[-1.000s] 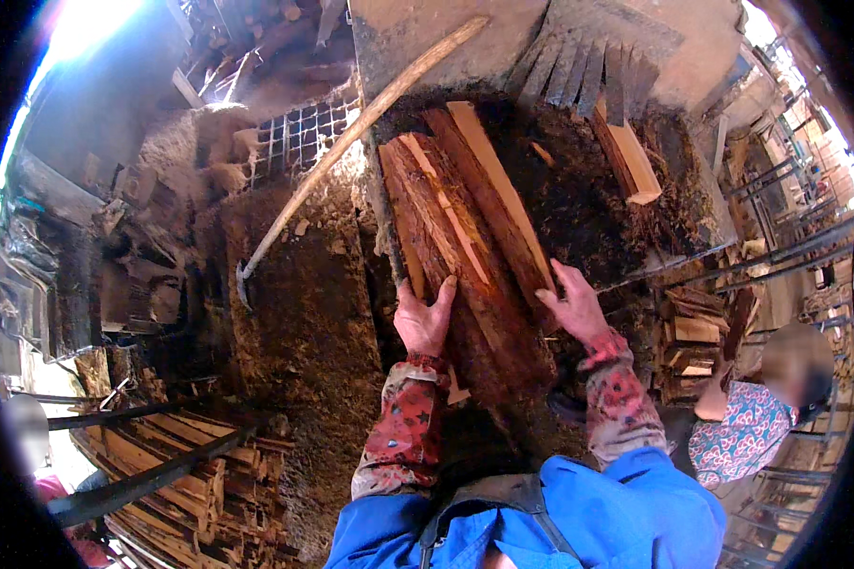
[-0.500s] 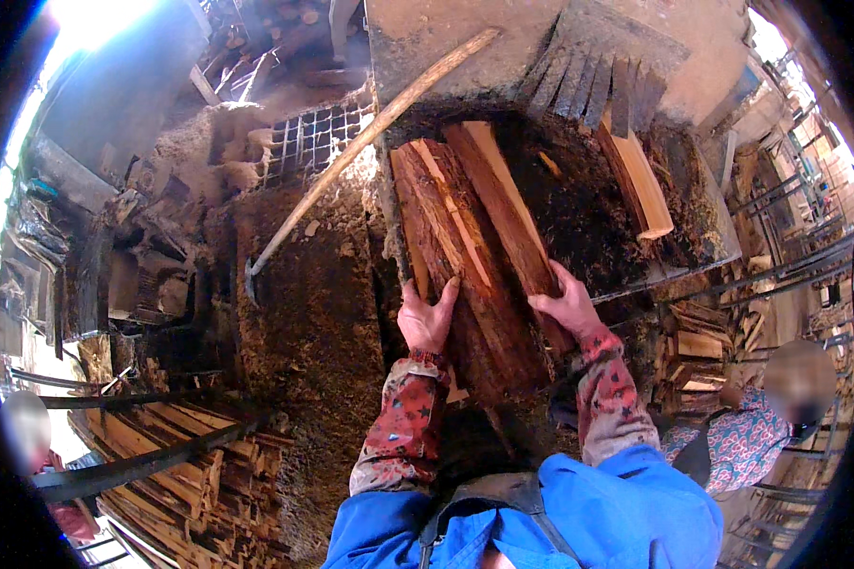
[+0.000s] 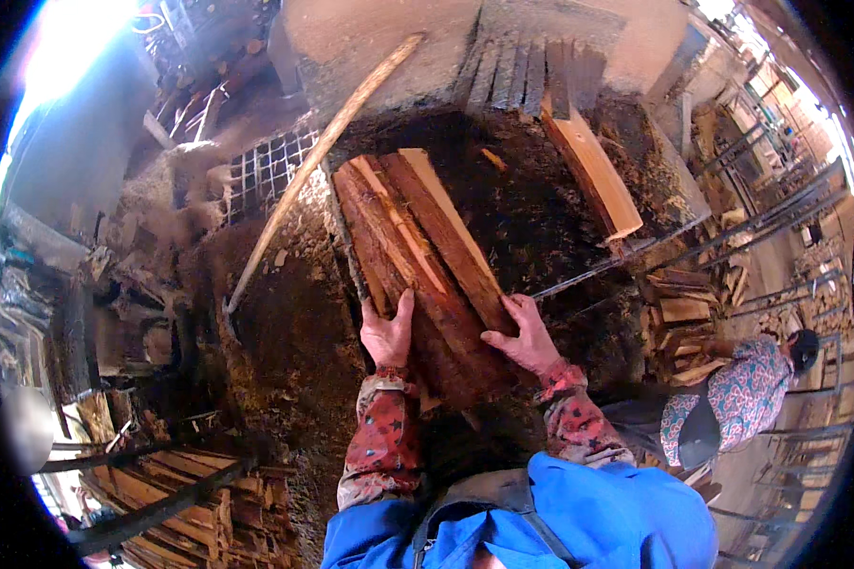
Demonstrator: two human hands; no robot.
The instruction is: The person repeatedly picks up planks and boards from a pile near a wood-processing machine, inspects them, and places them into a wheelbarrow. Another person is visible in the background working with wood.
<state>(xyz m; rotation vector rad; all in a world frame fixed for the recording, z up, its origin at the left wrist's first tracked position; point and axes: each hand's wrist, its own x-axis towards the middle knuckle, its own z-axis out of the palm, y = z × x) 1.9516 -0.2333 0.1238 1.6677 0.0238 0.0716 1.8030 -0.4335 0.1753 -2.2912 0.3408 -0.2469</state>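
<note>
Between my two hands lie split firewood logs (image 3: pixel 389 237), reddish-brown with rough bark and a pale strip, pressed side by side. My left hand (image 3: pixel 387 334) grips their left side, thumb on top. My right hand (image 3: pixel 526 337) clasps the right side, around a log with a pale split face (image 3: pixel 454 220). The logs' far ends point away from me over a dark, dirt-covered surface; their near ends are in shadow near my body. Farther right, another split log (image 3: pixel 593 171) with a pale face lies apart from my hands.
A long wooden handle (image 3: pixel 327 147) slants on the left beside a metal grate (image 3: pixel 273 163). Dark slats (image 3: pixel 512 76) stand at the back. A metal edge (image 3: pixel 626 256) borders the surface. Stacked wood (image 3: pixel 180 488) lies lower left; a person (image 3: pixel 745 394) is at the right.
The gap between the logs has narrowed, and my hands have come a little closer together. The view has shifted, and the person at the right now bends toward a wood pile.
</note>
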